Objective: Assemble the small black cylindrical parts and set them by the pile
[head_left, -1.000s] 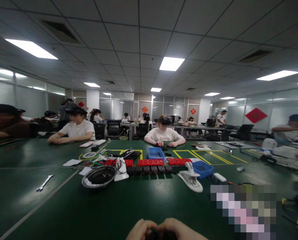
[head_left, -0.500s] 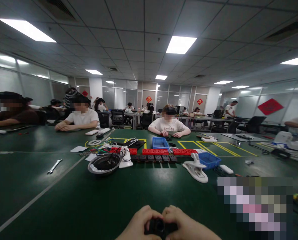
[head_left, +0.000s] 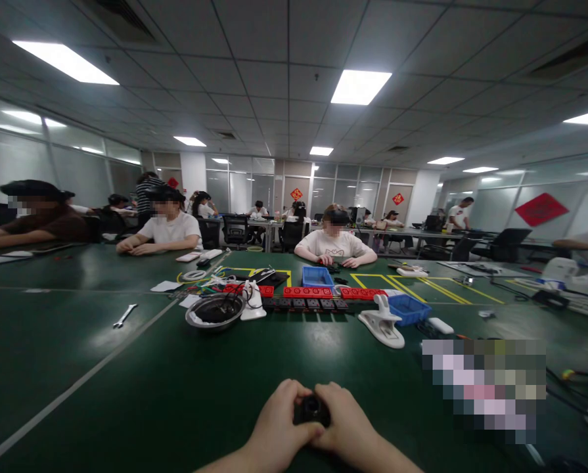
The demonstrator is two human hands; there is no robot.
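My left hand and my right hand meet at the near edge of the green table. Both grip a small black part between them; only its top shows between the fingers. Farther out lie a metal bowl with dark cables in it, a white clamp-like holder and rows of red blocks and black blocks.
Two blue bins stand behind the blocks. A wrench lies at the left. A person in a white shirt sits opposite, others sit at the left and far right. A blurred patch covers the right foreground.
The view has tilted down, so my hands show more fully and higher in the frame. They stay closed around the black part.
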